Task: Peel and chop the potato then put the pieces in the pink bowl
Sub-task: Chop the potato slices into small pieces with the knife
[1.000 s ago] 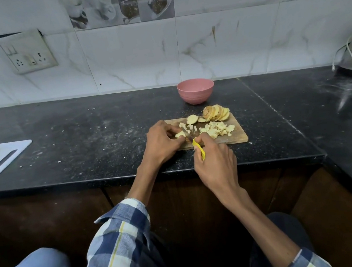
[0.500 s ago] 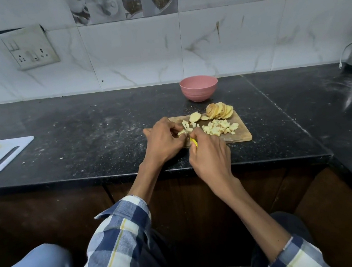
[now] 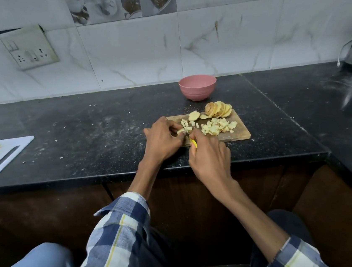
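While the left hand (image 3: 162, 140) pinches a potato piece (image 3: 180, 131) on the board's (image 3: 240, 134) left end, the right hand (image 3: 209, 158) grips a yellow-handled knife (image 3: 193, 142), its handle slanting toward the person. Cubes (image 3: 219, 126) and leaning slices (image 3: 218, 109) lie along the board, whose long axis runs left-right; the bowl (image 3: 198, 87) stands just behind. No writing is readable.

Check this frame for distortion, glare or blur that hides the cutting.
Head view: wide-angle bending curves the counter edge; soft glare on the right counter; potato cubes sharp; the knife is mostly hidden between left hand and right hand.
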The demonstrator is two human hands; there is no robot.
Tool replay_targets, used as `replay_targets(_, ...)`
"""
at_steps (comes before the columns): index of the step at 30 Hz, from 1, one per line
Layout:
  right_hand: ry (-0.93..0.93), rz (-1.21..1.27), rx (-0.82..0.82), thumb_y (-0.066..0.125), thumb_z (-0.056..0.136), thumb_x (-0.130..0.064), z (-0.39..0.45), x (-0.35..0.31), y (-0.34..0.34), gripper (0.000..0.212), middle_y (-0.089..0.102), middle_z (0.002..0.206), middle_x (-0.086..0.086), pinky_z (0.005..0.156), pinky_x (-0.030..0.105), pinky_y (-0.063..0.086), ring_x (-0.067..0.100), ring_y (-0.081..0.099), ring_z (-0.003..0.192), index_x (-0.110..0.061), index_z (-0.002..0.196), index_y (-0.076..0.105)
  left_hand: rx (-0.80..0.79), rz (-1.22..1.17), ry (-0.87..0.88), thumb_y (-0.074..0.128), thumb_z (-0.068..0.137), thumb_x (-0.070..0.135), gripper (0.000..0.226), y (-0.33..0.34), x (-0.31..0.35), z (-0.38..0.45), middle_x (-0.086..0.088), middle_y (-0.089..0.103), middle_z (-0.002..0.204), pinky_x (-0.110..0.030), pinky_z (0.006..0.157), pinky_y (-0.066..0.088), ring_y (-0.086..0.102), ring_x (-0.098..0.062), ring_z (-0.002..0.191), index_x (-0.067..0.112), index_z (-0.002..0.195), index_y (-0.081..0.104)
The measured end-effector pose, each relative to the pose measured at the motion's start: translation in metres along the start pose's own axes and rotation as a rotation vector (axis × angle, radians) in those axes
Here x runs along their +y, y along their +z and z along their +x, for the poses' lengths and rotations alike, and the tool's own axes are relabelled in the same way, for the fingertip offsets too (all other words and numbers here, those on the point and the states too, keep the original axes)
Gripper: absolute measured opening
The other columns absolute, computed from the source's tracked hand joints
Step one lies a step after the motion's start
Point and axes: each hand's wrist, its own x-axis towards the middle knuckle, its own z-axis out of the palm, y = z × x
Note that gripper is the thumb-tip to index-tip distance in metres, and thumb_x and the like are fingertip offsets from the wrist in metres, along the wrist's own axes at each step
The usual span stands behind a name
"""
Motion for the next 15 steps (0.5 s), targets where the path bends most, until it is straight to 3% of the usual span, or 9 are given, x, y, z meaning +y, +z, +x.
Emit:
replay_targets(4,0.009,0.017,0.028,0.063,0.096,-0.023,-0.01,0.008,-0.004,0.024,0.068,0.093,0.005,0.066,0.037,0.047,0.029,0.066,0.086,-0.023,0.119,0.056,0.018,0.023,-0.003,0.076,0.084,0.039,0.013,-0.001,0.002,-0.001,0.015,0.066,0.092,-0.04,0.09,0.031,0.061,-0.004,0.088,0.03,0.092,0.072)
replay_targets(8,0.038,0.023,0.047,0.065,0.095,-0.022,-0.006,0.011,-0.004,0.026,0.067,0.089,0.005,0.062,0.032,0.04,0.026,0.066,0.081,-0.021,0.12,0.058,0.014,0.038,-0.012,0.076,0.084,0.04,0.015,-0.002,0.003,-0.002,0.015,0.067,0.091,-0.041,0.091,0.031,0.061,-0.004,0.087,0.03,0.094,0.071)
replay_targets(15,0.051,0.128,0.093,0.065,0.096,-0.02,-0.005,0.015,-0.005,0.014,0.057,0.071,-0.007,0.054,0.032,0.041,0.012,0.054,0.06,-0.024,0.108,0.057,0.015,0.048,-0.017,0.073,0.081,0.045,0.02,-0.005,0.004,-0.005,0.014,0.067,0.095,-0.04,0.089,0.029,0.062,-0.004,0.086,0.032,0.096,0.075)
